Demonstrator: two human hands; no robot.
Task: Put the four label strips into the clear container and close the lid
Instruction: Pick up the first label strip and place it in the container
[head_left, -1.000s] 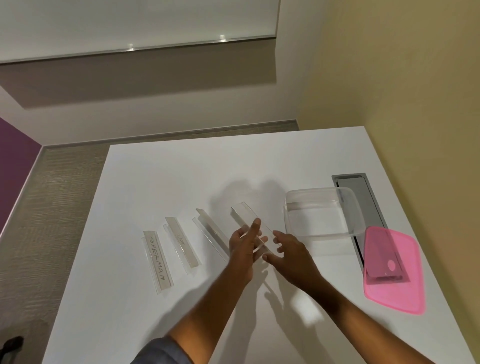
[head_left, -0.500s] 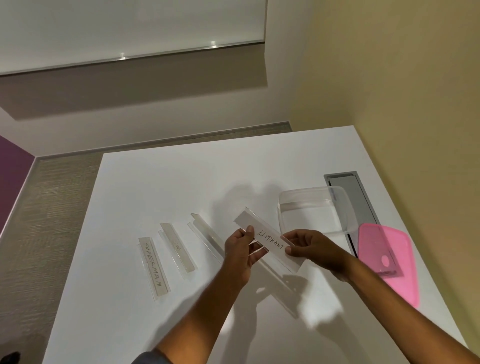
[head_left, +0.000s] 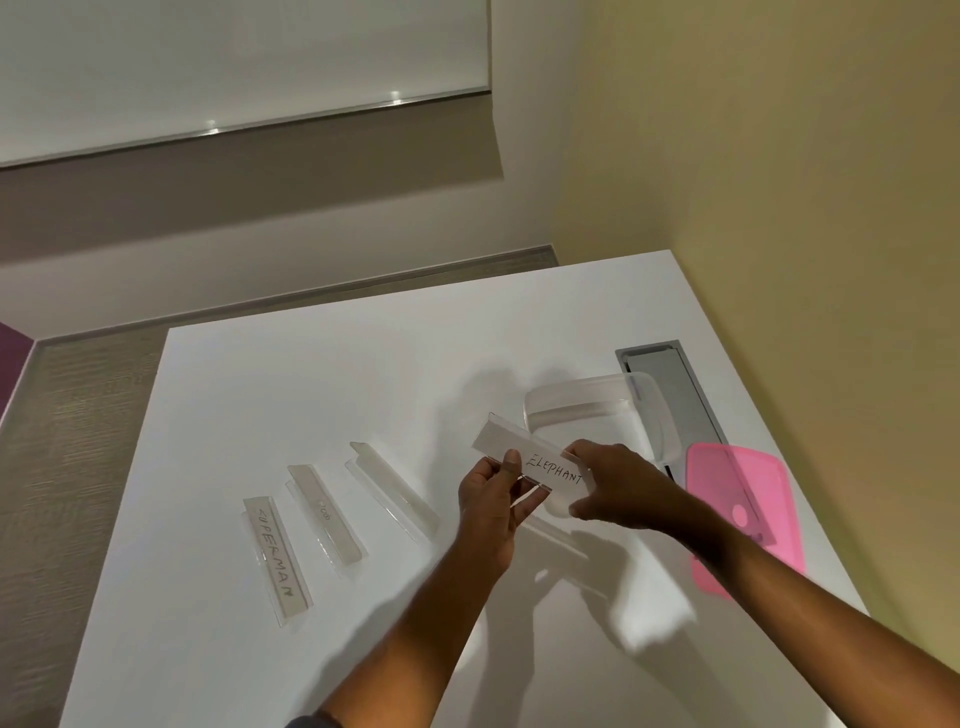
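Observation:
Both hands hold a clear label strip marked ELEPHANT (head_left: 540, 464) above the white table (head_left: 322, 374). My left hand (head_left: 493, 493) pinches its left part and my right hand (head_left: 618, 483) grips its right end. The strip hangs just in front of the open clear container (head_left: 597, 400). Three more strips lie flat to the left: one marked SUPERMAN (head_left: 277, 558), a second with small writing (head_left: 324, 514), and a third (head_left: 393, 489) nearest my left hand. The pink lid (head_left: 743, 514) rests on the table at the right, partly behind my right forearm.
A grey metal cable slot (head_left: 675, 384) is set into the table behind the container, close to the yellow wall (head_left: 805, 208) on the right. Carpeted floor (head_left: 78, 426) lies beyond the table's left and far edges.
My hands picked the ELEPHANT strip up off the table and carried it to the right, closer to the container. The other three strips stayed where they were.

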